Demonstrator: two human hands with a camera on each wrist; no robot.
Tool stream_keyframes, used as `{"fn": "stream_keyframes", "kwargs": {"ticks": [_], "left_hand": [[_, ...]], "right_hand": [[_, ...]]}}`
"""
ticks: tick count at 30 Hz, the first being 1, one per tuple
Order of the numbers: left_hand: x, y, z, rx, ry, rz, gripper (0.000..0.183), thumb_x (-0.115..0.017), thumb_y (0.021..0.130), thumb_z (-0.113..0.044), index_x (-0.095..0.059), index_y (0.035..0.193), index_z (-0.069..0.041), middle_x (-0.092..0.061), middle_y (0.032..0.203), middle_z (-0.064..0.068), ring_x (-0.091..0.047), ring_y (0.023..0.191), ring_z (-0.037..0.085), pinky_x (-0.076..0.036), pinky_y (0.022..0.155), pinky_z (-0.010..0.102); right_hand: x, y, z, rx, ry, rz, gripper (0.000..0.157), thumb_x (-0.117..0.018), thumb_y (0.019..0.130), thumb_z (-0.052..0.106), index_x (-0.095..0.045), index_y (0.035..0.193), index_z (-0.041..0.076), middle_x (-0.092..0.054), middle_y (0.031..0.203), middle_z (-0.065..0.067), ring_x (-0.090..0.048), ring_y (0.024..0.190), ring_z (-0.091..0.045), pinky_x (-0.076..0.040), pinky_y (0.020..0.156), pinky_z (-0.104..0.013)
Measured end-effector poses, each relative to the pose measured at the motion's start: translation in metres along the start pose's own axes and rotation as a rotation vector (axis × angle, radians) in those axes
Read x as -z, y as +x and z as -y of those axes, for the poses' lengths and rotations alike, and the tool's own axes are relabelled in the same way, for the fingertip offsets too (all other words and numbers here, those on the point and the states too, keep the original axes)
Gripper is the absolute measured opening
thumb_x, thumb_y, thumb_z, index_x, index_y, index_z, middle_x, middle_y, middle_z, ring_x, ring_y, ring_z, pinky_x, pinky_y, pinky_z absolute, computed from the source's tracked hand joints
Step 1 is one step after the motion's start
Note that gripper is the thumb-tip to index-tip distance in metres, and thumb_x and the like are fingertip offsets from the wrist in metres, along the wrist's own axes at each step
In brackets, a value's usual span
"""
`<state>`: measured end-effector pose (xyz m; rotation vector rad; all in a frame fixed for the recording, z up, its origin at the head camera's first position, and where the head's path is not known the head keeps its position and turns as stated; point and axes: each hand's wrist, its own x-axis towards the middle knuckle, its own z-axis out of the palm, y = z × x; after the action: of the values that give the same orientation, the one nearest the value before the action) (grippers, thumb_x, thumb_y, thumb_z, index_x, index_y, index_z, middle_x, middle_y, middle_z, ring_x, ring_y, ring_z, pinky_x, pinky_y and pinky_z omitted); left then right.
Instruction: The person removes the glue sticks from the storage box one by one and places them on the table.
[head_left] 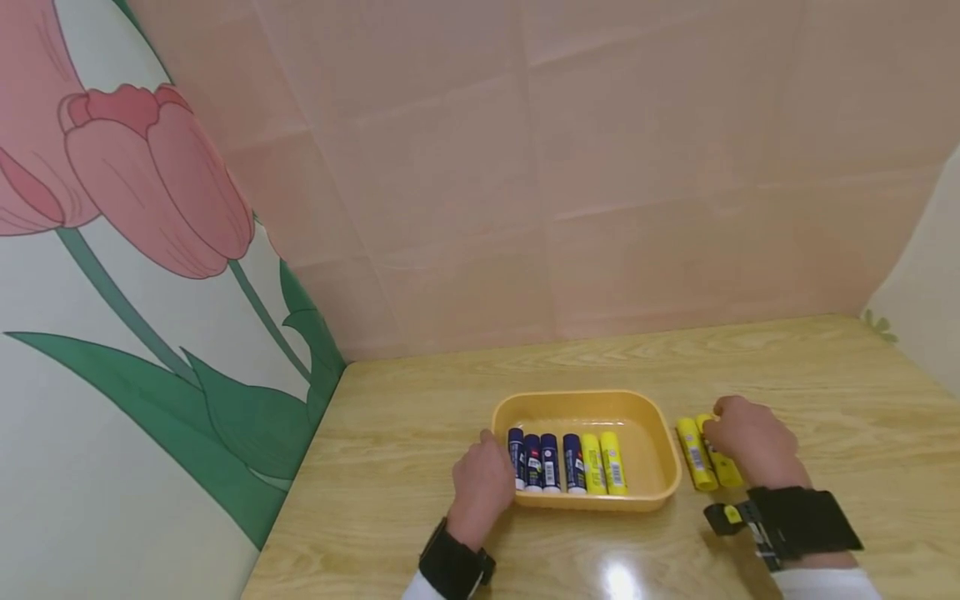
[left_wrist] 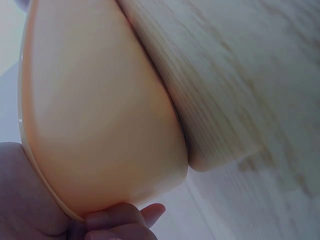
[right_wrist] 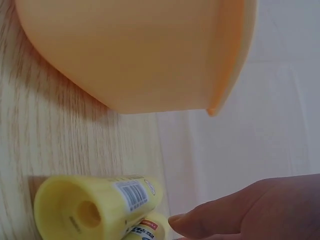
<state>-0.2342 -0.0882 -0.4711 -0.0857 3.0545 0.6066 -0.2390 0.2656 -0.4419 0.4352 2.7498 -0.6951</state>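
My left hand (head_left: 483, 475) grips the left rim of an orange-yellow plastic tray (head_left: 660, 487); its fingers curl over that rim in the left wrist view. Inside the tray stand several navy glue sticks (head_left: 550, 461) with white ends, beside two yellow glue sticks (head_left: 613, 462), all leaning in one row. Right of the tray, two more yellow ones lie side by side on the table. My right hand (head_left: 756, 442) pinches the far end of the right-hand yellow glue stick (head_left: 726, 468), its fingertips partly hidden. The other loose yellow glue stick (right_wrist: 95, 205) shows its hollow base.
Light wood-grain table (head_left: 390, 467) carries the tray and sticks. A pink sheet (head_left: 562, 208) hangs behind it, and a wall with painted tulips (head_left: 150, 183) stands on the left. Black camera straps wrap both wrists.
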Motion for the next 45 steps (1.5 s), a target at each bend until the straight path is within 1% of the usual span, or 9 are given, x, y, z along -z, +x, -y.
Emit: {"fn": "stream_keyframes", "kwargs": {"ticks": [4,10,18,22,26,32,36,42,45], "left_hand": [[0.000,0.000,0.000,-0.008,0.015,-0.010,0.038,-0.047,0.105,-0.026,-0.052,0.126,0.006,-0.055,0.076,0.011,-0.054,0.062,0.020,-0.049,0.055,0.036],[-0.001,0.000,0.001,-0.036,0.031,-0.035,0.035,-0.048,0.104,-0.025,-0.054,0.120,0.006,-0.058,0.077,0.013,-0.058,0.066,0.024,-0.052,0.060,0.041],[-0.002,0.001,0.000,-0.022,0.028,-0.016,0.037,-0.048,0.105,-0.025,-0.053,0.123,0.006,-0.057,0.076,0.012,-0.056,0.064,0.021,-0.051,0.058,0.039],[-0.002,0.001,0.000,-0.025,0.028,-0.018,0.037,-0.048,0.104,-0.025,-0.053,0.124,0.007,-0.058,0.077,0.012,-0.057,0.065,0.022,-0.051,0.059,0.040],[-0.002,0.001,0.000,-0.028,0.023,-0.023,0.036,-0.048,0.104,-0.025,-0.054,0.122,0.006,-0.058,0.078,0.013,-0.057,0.066,0.023,-0.052,0.060,0.041],[-0.001,0.000,-0.001,-0.029,0.016,-0.021,0.032,-0.049,0.104,-0.025,-0.054,0.116,0.005,-0.055,0.076,0.011,-0.056,0.064,0.022,-0.050,0.058,0.039],[0.000,0.000,-0.001,-0.022,0.015,-0.016,0.033,-0.048,0.104,-0.024,-0.054,0.117,0.005,-0.056,0.076,0.012,-0.056,0.065,0.022,-0.051,0.058,0.039],[0.002,-0.001,0.000,-0.011,0.006,-0.013,0.034,-0.047,0.105,-0.024,-0.054,0.119,0.006,-0.057,0.078,0.014,-0.058,0.066,0.024,-0.052,0.060,0.041],[0.003,-0.001,-0.001,-0.006,-0.001,-0.004,0.034,-0.047,0.105,-0.024,-0.054,0.119,0.006,-0.057,0.078,0.013,-0.057,0.066,0.024,-0.051,0.059,0.040]], "right_hand": [[0.001,-0.002,0.001,-0.008,-0.004,0.004,0.059,-0.057,0.093,0.027,-0.045,0.129,-0.019,-0.058,0.111,-0.038,-0.059,0.089,-0.041,-0.047,0.074,-0.058],[0.002,-0.005,0.000,-0.013,-0.009,0.028,0.052,-0.056,0.093,0.030,-0.053,0.117,-0.016,-0.062,0.093,-0.026,-0.057,0.080,-0.034,-0.045,0.070,-0.052],[0.003,-0.005,-0.003,0.000,-0.020,0.018,0.046,-0.055,0.092,0.031,-0.059,0.106,-0.012,-0.063,0.087,-0.021,-0.057,0.077,-0.032,-0.044,0.068,-0.052],[0.004,-0.004,-0.004,0.003,-0.027,0.010,0.047,-0.055,0.092,0.032,-0.059,0.107,-0.012,-0.063,0.088,-0.022,-0.058,0.078,-0.033,-0.044,0.067,-0.053],[0.004,-0.004,-0.004,-0.009,-0.029,0.018,0.052,-0.056,0.092,0.033,-0.056,0.113,-0.015,-0.063,0.093,-0.026,-0.059,0.081,-0.035,-0.044,0.071,-0.056],[0.005,-0.004,-0.003,-0.030,-0.021,0.013,0.067,-0.057,0.094,0.037,-0.043,0.129,-0.019,-0.054,0.117,-0.041,-0.058,0.095,-0.048,-0.044,0.079,-0.063],[0.006,-0.006,-0.002,0.002,-0.019,-0.025,0.072,-0.056,0.095,0.038,-0.038,0.134,-0.019,-0.047,0.128,-0.044,-0.053,0.105,-0.056,-0.043,0.080,-0.067],[0.010,-0.010,0.000,0.083,-0.037,-0.111,0.069,-0.056,0.095,0.037,-0.041,0.131,-0.019,-0.050,0.125,-0.044,-0.053,0.104,-0.059,-0.045,0.075,-0.066],[0.011,-0.013,0.004,0.095,-0.044,-0.145,0.067,-0.055,0.095,0.035,-0.042,0.132,-0.018,-0.051,0.125,-0.043,-0.054,0.104,-0.059,-0.047,0.073,-0.065]]}}
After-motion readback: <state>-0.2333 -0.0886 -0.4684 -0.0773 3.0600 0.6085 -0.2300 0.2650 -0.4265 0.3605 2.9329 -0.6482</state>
